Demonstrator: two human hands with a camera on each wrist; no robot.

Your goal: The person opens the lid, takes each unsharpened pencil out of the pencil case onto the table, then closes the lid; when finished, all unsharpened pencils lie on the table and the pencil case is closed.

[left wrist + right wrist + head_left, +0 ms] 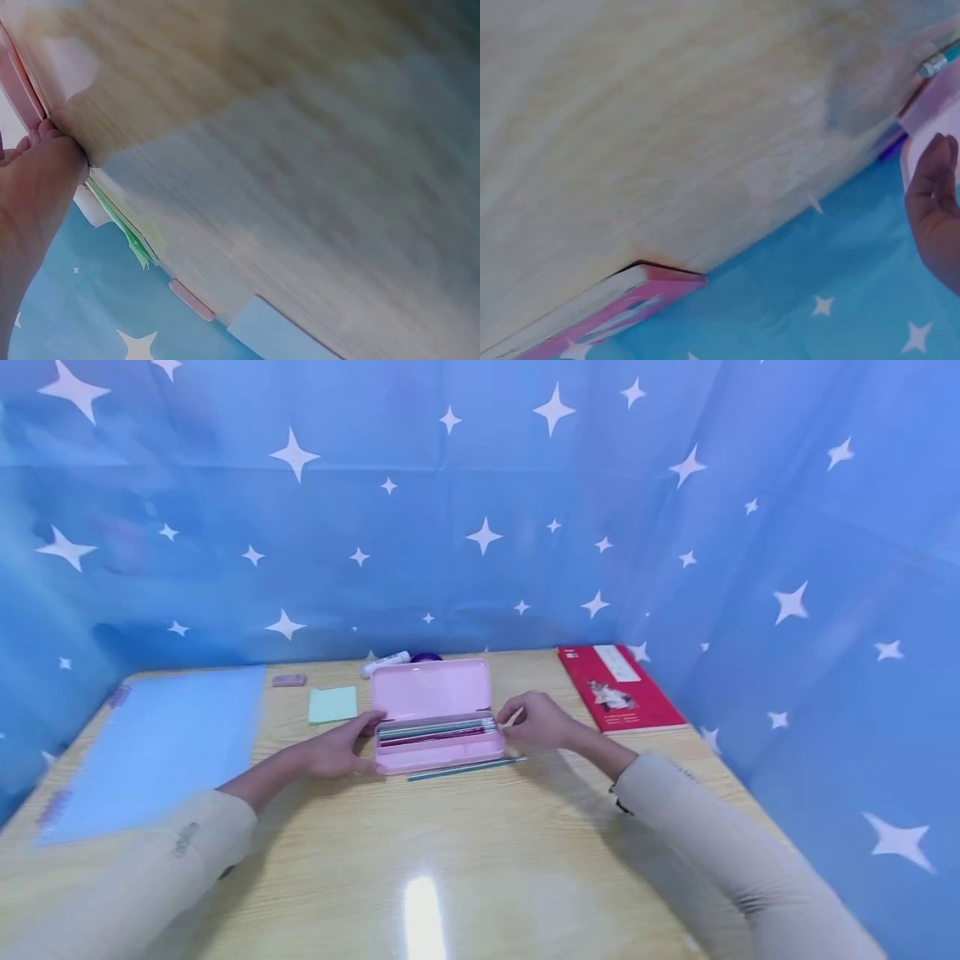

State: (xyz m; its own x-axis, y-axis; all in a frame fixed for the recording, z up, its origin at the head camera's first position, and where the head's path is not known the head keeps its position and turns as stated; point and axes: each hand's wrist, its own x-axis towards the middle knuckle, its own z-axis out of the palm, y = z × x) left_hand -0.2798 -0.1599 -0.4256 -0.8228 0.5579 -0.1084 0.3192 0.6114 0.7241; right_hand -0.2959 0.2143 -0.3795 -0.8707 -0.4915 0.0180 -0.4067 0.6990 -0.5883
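A pink pencil case (440, 760) lies on the table with its lid (431, 689) raised. Several pencils (435, 732) fill its tray, white ends toward the right. In front of the case lies another dark green pencil (467, 768), loose on the tabletop. My left hand (333, 750) holds the case's left end, thumb in front and fingers behind; the left wrist view catches that hand (37, 172) against a pink edge. My right hand (540, 720) has bent fingers at the case's right end, by the pencil ends. Whether these fingertips pinch anything is hidden.
Left of the case are a pale green sticky-note pad (332, 704), a small pink eraser (288, 680) and a translucent blue sheet (168, 743). Behind the lid lie a white tube (385, 663) and a purple object (426, 657). A red book (621, 689) lies right.
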